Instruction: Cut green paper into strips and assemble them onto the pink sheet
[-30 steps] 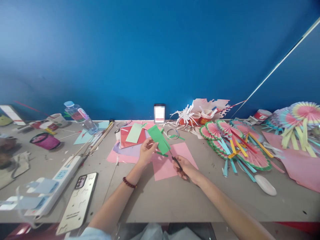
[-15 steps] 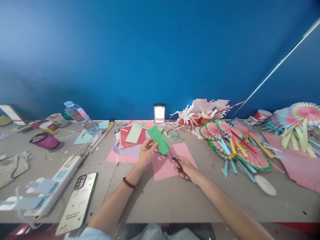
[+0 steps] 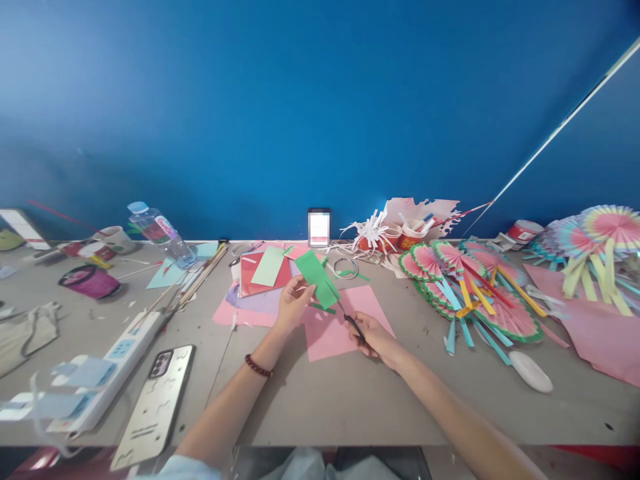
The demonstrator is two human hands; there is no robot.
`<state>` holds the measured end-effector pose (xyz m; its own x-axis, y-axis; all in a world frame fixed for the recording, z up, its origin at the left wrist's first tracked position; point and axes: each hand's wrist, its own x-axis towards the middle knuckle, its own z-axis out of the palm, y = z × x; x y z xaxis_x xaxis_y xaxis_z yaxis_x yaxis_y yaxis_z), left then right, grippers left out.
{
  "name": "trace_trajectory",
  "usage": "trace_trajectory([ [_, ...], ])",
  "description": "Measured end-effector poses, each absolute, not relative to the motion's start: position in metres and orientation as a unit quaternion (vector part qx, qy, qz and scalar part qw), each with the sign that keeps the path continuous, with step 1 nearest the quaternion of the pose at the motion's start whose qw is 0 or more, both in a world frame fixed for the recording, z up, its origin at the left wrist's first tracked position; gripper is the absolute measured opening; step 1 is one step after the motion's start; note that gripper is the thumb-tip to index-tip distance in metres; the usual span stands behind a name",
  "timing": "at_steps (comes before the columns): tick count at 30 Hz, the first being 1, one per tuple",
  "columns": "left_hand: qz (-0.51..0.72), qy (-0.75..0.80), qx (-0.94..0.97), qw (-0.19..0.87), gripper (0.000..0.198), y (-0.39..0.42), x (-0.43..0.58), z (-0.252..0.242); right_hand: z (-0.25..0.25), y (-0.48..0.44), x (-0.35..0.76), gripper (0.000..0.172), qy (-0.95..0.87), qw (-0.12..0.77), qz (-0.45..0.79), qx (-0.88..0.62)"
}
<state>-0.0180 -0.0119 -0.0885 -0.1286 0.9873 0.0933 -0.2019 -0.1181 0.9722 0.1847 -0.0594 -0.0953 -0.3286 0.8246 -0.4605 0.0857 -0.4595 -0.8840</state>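
Between thumb and fingers, the left hand (image 3: 294, 303) pinches the side of a green paper (image 3: 314, 272), holding it up at a slant, probably so that its near right corner sits free for the blades. The right hand (image 3: 373, 339) grasps dark-handled scissors (image 3: 354, 325), their blades pointing away from the person and reaching that corner; a narrow split shows there. Keeping the fingers off that corner likely leaves the cut line in sight.

Just below the grip, a pink sheet (image 3: 325, 341) lies on the table. Beyond the left hand, a pale green card (image 3: 269, 267) rests across a red sheet (image 3: 249, 273). Straight past the paper, a phone (image 3: 319, 230) stands by the wall, its screen facing the person, perhaps for easy viewing. Well right of the scissors, folded paper fans (image 3: 515, 320) lie heaped, seemingly parked clear of the elbows.
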Motion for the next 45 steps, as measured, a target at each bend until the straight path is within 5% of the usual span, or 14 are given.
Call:
trace_trajectory([
  [45, 0.597, 0.455, 0.432, 0.5, 0.043, -0.0115, -0.0181, -0.0887, -0.0966, -0.056, 0.1821, 0.049, -0.427, 0.302, 0.678, -0.516],
])
